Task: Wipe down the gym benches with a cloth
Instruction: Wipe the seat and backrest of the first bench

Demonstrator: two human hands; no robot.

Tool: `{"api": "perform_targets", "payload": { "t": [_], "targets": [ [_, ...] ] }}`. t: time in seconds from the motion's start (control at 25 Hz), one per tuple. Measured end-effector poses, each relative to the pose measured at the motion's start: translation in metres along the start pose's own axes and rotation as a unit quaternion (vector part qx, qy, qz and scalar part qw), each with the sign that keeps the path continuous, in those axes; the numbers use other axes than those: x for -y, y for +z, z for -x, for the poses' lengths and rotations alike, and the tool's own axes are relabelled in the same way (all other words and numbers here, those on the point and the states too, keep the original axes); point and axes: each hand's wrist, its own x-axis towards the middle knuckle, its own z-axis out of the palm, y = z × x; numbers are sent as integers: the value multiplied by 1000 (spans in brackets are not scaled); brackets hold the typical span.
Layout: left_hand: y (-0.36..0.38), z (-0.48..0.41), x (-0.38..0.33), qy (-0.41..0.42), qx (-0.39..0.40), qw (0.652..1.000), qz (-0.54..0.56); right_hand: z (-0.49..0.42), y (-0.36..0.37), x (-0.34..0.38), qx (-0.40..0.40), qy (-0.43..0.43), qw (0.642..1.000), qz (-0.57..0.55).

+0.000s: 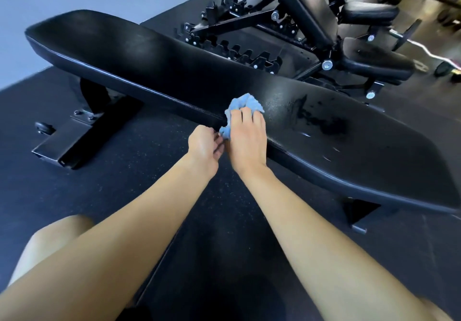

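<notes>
- right hand (245, 141): fingers curled over a bunched blue cloth (243, 103), clamping it down on the pad; knuckles up, wrist over the near edge
- left hand (204, 148): just beside the right, fingertips drawn together at the cloth's hanging corner; looks like a pinch on that tail, though the contact is small in view
- cloth: sits mid-length on the flat bench (149, 66), on the near side of the pad, part of it draped over the rim
- pad right of the cloth: wet patch (319, 118) of dark blotches and a few bright streaks, close to the hand; reads as liquid not yet spread or taken up
- pad left of the cloth: dull, even sheen out to the far end; cannot tell whether it has been wiped or not
- judgement: first bench mid-job; both hands seem to be gathering or re-bunching the cloth rather than sweeping; the wet right half is the obvious stretch left, then the rim and ends
- second bench (311, 9): inclined, behind the first, well apart from cloth and hands; no wet marks legible on it; counts as undone
- overall: early in the task; at least one bench and a half to go, by my reading
</notes>
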Motion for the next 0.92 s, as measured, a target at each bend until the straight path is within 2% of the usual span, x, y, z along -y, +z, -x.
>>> {"api": "perform_targets", "payload": {
  "t": [0.08, 0.12, 0.16, 0.2, 0.28, 0.32, 0.36, 0.4, 0.44, 0.52, 0.68, 0.84, 0.92],
  "targets": [
    [-3, 0, -5, 6, -1, 999, -31, 15, -10, 6, -23, 77, 986, -149],
    [-2, -1, -6, 9, -5, 999, -49, 27, -13, 10, -20, 156, 957, -243],
    [-2, -1, -6, 12, -12, 998, -68, 39, -15, 16, 2, 258, 900, -351],
    [-1, -2, -5, 14, -16, 996, -87, 49, -14, 23, 28, 368, 807, -461],
    [-1, -5, -3, 13, -18, 992, -125, 55, -11, 32, 55, 558, 556, -614],
    [-3, -7, -3, 10, -15, 990, -140, 52, -9, 31, 48, 606, 439, -661],
    [-5, -8, -4, 5, -10, 989, -149, 45, -7, 28, 28, 620, 347, -703],
    [-7, -9, -5, 2, -3, 988, -154, 36, -6, 25, -3, 612, 282, -739],
    [-8, -9, -7, 1, 3, 987, -158, 27, -6, 23, -34, 597, 235, -766],
    [-8, -9, -7, 2, 12, 988, -156, 14, -3, 23, -68, 575, 190, -793],
    [1, -4, 5, -2, 48, 988, -150, 17, 1, 16, -78, 577, 194, -790],
    [20, -2, 17, -16, 34, 987, -155, 52, -21, -33, -169, 588, 184, -769],
    [25, -4, 22, -26, 27, 986, -161, 55, -24, -40, -185, 588, 176, -768]
  ]
}}
